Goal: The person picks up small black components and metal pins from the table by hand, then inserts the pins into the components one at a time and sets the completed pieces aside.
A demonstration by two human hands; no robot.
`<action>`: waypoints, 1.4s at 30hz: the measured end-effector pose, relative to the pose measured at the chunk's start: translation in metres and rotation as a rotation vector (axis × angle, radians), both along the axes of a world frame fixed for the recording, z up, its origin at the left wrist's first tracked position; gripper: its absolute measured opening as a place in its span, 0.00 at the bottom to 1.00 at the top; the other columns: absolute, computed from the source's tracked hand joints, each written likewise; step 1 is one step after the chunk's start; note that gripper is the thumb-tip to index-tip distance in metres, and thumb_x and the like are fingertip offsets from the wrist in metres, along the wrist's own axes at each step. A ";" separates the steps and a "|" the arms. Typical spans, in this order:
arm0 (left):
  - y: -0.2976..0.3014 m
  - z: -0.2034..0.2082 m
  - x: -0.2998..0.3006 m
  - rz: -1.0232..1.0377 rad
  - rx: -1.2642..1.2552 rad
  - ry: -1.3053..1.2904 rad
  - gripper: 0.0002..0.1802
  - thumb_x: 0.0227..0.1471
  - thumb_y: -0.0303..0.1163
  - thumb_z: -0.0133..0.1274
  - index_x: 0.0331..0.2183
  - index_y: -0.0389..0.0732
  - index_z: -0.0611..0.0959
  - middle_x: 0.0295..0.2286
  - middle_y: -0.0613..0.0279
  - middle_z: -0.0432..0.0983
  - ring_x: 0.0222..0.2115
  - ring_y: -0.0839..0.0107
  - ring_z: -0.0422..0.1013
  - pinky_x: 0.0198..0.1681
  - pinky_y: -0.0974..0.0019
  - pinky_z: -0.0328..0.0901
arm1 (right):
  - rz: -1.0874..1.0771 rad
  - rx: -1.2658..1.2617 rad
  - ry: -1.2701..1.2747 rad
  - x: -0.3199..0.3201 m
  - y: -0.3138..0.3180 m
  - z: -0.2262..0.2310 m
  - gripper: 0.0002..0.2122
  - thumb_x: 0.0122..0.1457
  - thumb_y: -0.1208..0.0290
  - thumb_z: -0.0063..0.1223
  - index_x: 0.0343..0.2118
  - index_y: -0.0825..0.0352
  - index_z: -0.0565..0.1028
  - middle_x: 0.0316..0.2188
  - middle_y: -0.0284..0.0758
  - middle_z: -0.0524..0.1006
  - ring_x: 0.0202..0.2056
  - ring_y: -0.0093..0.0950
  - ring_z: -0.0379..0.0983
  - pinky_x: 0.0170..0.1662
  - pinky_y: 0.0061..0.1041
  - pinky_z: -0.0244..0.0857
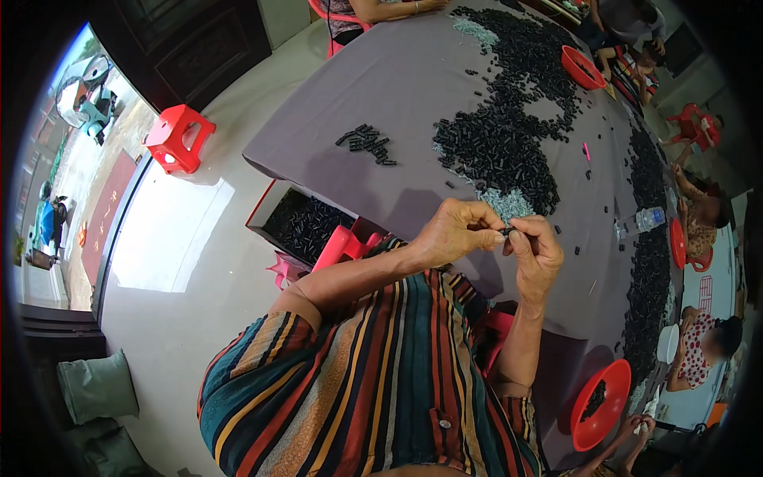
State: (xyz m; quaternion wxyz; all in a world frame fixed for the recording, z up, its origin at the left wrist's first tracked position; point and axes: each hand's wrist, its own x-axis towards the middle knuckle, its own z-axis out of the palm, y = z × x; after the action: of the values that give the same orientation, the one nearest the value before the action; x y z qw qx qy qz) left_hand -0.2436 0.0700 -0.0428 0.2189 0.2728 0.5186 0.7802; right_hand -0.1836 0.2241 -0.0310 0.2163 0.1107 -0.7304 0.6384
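Note:
Above the near edge of the table, my left hand [459,235] and my right hand [537,256] meet, fingertips pinched together. Between them is a small black cylindrical piece [506,231], partly covered by the fingers. Just beyond my hands lies a heap of small shiny silver metal parts [509,204]. It borders a large spread of short black cylindrical pieces [501,151] that runs toward the far side. To the left, a smaller group of the same black pieces [367,145] sits apart on the grey tablecloth [318,119].
An open box of black pieces [306,226] stands below the table's left edge, beside a pink stool [342,248]. Red bowls [608,409] sit at the right and far side. A clear bottle [640,223] lies at right. Other people sit around the table. A red stool [179,139] stands by the doorway.

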 end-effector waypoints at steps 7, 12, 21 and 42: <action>-0.002 0.001 -0.002 -0.015 -0.037 0.041 0.06 0.45 0.25 0.55 0.28 0.33 0.78 0.22 0.64 0.74 0.24 0.80 0.69 0.28 0.76 0.65 | 0.043 0.060 0.035 0.000 0.004 0.004 0.05 0.52 0.82 0.50 0.32 0.72 0.73 0.29 0.33 0.70 0.24 0.17 0.65 0.26 0.14 0.61; -0.004 0.002 -0.006 -0.151 -0.050 -0.134 0.06 0.45 0.25 0.54 0.27 0.32 0.78 0.22 0.61 0.73 0.22 0.76 0.69 0.28 0.74 0.66 | 0.042 0.156 0.100 -0.001 0.005 0.004 0.05 0.51 0.82 0.50 0.31 0.71 0.74 0.29 0.35 0.71 0.25 0.19 0.66 0.27 0.15 0.62; -0.008 -0.003 -0.014 -0.397 -0.013 -0.375 0.05 0.46 0.25 0.52 0.26 0.33 0.78 0.22 0.61 0.72 0.21 0.75 0.68 0.26 0.73 0.64 | 0.113 0.295 0.135 0.002 0.004 0.014 0.06 0.49 0.85 0.50 0.30 0.70 0.74 0.27 0.35 0.72 0.26 0.20 0.67 0.28 0.16 0.62; -0.003 -0.004 -0.008 -0.193 0.046 -0.254 0.03 0.45 0.25 0.52 0.24 0.35 0.78 0.22 0.63 0.73 0.23 0.75 0.69 0.30 0.73 0.64 | -0.207 0.459 0.262 0.003 -0.015 0.011 0.07 0.48 0.84 0.48 0.32 0.70 0.72 0.25 0.36 0.73 0.28 0.26 0.70 0.31 0.21 0.64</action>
State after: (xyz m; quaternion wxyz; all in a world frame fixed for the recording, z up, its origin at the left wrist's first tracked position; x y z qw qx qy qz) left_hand -0.2520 0.0671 -0.0464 0.3505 0.2255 0.4400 0.7954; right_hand -0.1802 0.2094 -0.0197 0.3423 0.1631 -0.8290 0.4111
